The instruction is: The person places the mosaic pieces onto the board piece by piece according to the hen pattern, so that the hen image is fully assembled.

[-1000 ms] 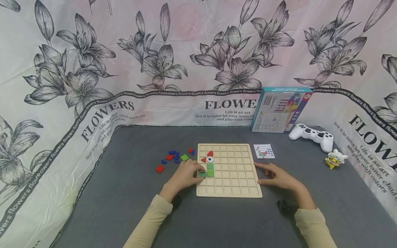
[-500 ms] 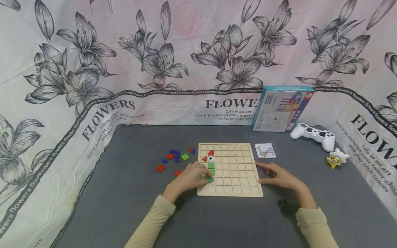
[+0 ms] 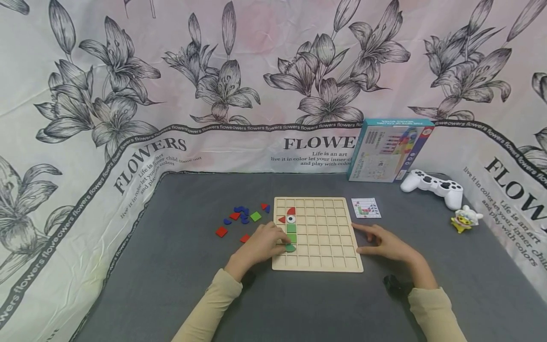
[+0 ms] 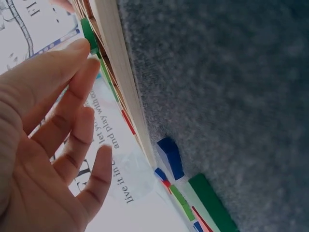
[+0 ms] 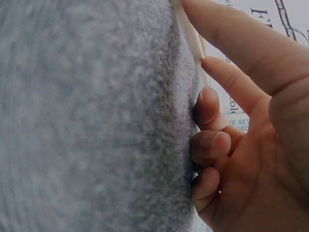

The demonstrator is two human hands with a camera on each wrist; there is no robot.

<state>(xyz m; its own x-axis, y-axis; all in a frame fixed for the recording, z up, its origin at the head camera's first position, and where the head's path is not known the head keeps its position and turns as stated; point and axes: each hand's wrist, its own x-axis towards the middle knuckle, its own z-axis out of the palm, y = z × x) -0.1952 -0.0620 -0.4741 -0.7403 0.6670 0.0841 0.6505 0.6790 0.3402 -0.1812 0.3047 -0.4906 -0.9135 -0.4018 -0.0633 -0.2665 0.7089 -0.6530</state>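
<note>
A pale wooden grid board lies on the dark table. In its left part, a column holds a red quarter-round tile, a white tile with an eye and two green square tiles, with a red triangle tile beside the eye. My left hand pinches a green tile with a rounded edge between thumb and forefinger, just below the green squares. Whether that tile sits flat in its cell I cannot tell. My right hand touches the board's right edge with straight forefinger and thumb, its other fingers bent.
Loose red, blue and green tiles lie left of the board, among them a red square and a green square. Right of the board are a pattern card, a box, a white game controller and a small figurine.
My left hand has moved the green tile right and slightly nearer, from left of the lower green square to below it. The right hand stays at the board's edge.
</note>
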